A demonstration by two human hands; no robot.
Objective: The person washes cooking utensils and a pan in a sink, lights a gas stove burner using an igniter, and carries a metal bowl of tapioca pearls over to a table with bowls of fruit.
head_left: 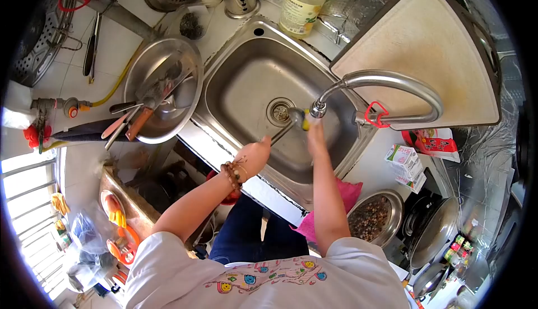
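Observation:
Over the sink (230, 79), my left hand (255, 156) is closed around the handle of a metal ladle (295, 115). A beaded bracelet is on that wrist. The ladle's head points toward the drain and lies beside a yellow sponge (306, 121). My right hand (316, 135) is right under the faucet spout (318, 109) and is closed on the sponge, which appears to touch the ladle. The right fingers are partly blurred and hidden by the spout.
Left of the sink stands a steel bowl (193, 68) with several utensils in it. Cutting boards (426, 51) lean behind the faucet (414, 79). A detergent bottle (301, 6) is at the back. To the right are a pink cloth (347, 194) and a pan (437, 227).

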